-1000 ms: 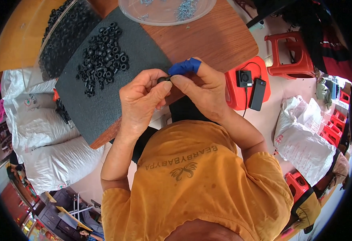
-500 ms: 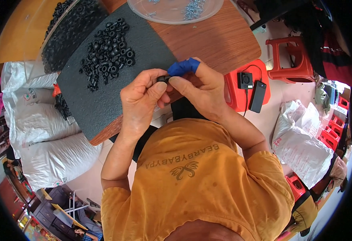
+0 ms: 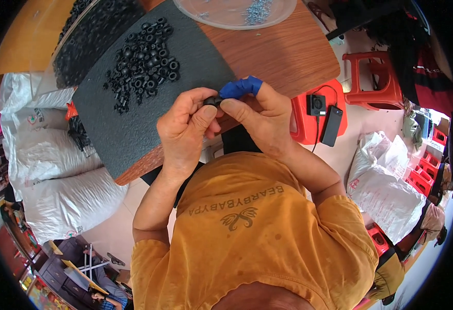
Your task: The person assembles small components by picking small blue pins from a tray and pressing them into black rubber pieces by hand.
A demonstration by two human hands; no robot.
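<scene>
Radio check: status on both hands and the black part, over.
Left hand, right hand: both pinching black part. Fingers partly cover it. Black pile on mat, ahead left.

The small parts [image 3: 145,64] are black, the finger wrap [image 3: 243,87] blue.

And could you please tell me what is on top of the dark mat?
A heap of small black parts, many ring-shaped, lies on the dark mat. The mat surface beneath the heap is covered, and the left hand hides part of the mat's edge.
</scene>
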